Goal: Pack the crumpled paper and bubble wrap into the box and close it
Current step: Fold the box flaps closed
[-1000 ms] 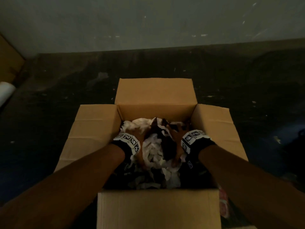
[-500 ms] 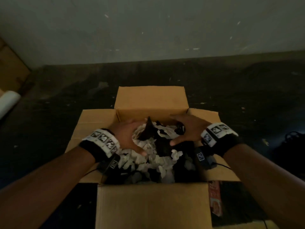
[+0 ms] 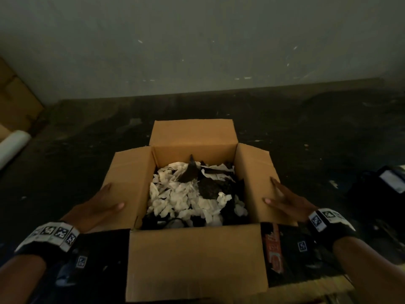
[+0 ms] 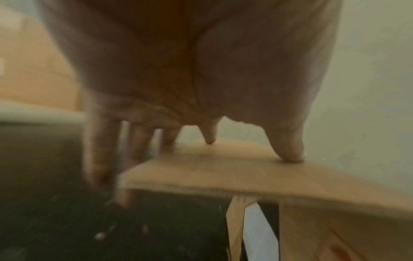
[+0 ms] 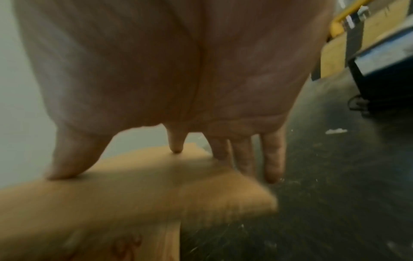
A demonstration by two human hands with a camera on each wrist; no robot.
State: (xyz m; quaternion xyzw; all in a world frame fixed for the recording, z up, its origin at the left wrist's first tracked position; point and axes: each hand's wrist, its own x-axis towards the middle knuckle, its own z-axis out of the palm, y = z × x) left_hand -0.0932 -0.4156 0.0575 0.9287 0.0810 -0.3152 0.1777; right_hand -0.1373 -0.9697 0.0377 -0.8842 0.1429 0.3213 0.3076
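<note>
Both hands are on the side flaps, one each. The left hand (image 3: 96, 207) lies spread on the left flap (image 3: 129, 178), thumb on top, and the left wrist view shows the forefinger tip on the card too while the other fingers (image 4: 98, 155) hang past the outer edge, nearly straight, nothing curled shut. The right hand (image 3: 285, 200) mirrors it on the right flap (image 3: 252, 172): thumb and forefinger tip on the card, the rest of the fingers (image 5: 272, 159) dropping over the edge, loosely spread. The box (image 3: 195, 264) stands open on the dark floor (image 3: 306, 132), far flap up, near flap folded out toward the person. Inside, the paper (image 3: 175, 196) is heaped white among dark scraps; I cannot pick out bubble wrap in this gloom. Only the head view shows the fill; the wrist views show just flap edge and fingers, blurred. A white roll (image 3: 12, 145) lies far left by the wall.
</note>
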